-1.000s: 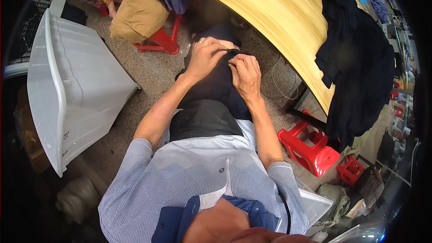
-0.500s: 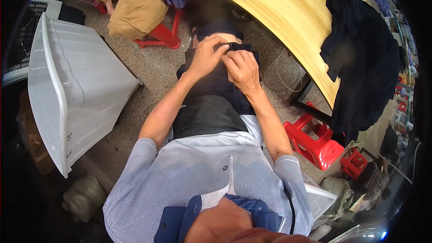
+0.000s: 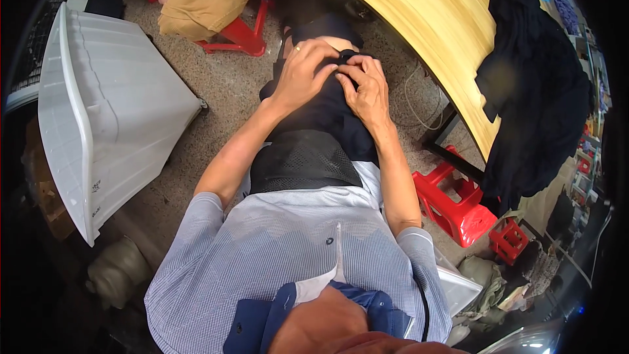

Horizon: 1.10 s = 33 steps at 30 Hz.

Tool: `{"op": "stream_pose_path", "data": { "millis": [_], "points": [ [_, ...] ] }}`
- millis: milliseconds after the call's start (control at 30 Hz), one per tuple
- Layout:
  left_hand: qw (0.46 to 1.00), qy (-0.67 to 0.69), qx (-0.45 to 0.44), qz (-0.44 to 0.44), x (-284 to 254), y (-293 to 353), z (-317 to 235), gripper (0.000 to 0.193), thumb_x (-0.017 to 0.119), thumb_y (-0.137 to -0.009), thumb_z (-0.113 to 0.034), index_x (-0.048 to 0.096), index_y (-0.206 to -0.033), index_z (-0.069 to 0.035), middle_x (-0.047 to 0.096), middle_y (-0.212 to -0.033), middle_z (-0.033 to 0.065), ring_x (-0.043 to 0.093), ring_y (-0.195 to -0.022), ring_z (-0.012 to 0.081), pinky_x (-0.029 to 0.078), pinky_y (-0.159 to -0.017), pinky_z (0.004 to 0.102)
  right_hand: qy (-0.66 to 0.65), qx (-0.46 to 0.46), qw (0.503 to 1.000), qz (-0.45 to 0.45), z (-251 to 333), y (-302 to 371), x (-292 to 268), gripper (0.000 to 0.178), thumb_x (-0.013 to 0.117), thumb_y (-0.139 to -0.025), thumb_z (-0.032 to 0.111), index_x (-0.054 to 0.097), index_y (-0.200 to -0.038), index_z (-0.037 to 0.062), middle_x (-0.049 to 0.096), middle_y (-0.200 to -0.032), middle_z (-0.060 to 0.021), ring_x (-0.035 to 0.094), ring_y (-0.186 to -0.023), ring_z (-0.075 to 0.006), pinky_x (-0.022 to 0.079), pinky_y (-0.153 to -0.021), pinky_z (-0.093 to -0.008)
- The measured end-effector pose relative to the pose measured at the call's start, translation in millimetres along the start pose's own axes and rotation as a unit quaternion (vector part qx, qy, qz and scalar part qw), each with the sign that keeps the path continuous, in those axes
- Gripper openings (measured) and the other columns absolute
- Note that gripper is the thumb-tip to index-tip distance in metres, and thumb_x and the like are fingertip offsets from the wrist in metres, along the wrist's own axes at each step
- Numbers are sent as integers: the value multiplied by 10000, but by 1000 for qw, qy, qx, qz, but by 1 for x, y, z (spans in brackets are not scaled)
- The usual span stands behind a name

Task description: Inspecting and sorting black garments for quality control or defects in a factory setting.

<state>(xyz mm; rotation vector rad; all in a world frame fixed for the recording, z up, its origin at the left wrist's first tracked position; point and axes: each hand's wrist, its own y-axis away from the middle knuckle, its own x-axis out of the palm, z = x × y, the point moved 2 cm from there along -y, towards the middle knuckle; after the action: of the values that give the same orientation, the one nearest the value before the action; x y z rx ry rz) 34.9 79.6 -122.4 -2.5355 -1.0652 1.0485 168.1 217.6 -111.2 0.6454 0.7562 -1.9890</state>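
A dark navy garment [image 3: 311, 106] lies across my lap. At its far end a small black fold of the cloth [image 3: 347, 56] rises between my two hands. My left hand [image 3: 304, 72] has its thumb and fingers pinched at the near left side of this fold. From the right, my right hand [image 3: 368, 86] curls its fingers over the fold, with the thumb below them. The two sets of fingertips almost meet. Whatever detail lies under the fingertips is too small to make out.
A yellow wood-grain table [image 3: 419, 10] curves along the right, with dark cloth [image 3: 537, 85] draped over its end. Red stools [image 3: 455, 203] stand below it. At left is a large white bin [image 3: 118, 105]; beyond it, tan cloth [image 3: 203, 3] covers a red stool. Another person sits far left.
My right hand's fingers have shifted from a closed bunch to a wider curl over the cloth. More of the black fold shows between my hands. The view has moved slightly.
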Motion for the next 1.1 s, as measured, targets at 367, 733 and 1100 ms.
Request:
{"op": "stream_pose_path", "data": {
  "millis": [367,733,1100],
  "points": [
    [979,-172,64,84,-25,35,1,309,860,-894,-356,711,-928,-88,653,-990,61,635,-1002,258,410,-984,445,-65,56,993,-77,-39,5,6,186,692,-992,19,791,-1146,54,767,-1154,-156,728,-1102,-362,551,-985,-442],
    [958,-281,-41,35,-64,90,14,296,771,-668,12,525,-792,-97,508,-759,102,597,-724,359,522,-709,449,130,-119,975,-135,-17,34,-17,280,734,-777,-99,747,-1008,58,738,-977,-99,711,-869,-308,561,-813,-412],
    [906,-26,-351,233,-112,115,12,457,850,-936,-366,575,-773,-40,592,-657,149,486,-566,347,420,-575,424,-1,42,999,-16,-7,37,-34,242,783,-887,-16,772,-1127,12,790,-1130,-143,751,-1058,-364,592,-978,-423]
  ]
}}
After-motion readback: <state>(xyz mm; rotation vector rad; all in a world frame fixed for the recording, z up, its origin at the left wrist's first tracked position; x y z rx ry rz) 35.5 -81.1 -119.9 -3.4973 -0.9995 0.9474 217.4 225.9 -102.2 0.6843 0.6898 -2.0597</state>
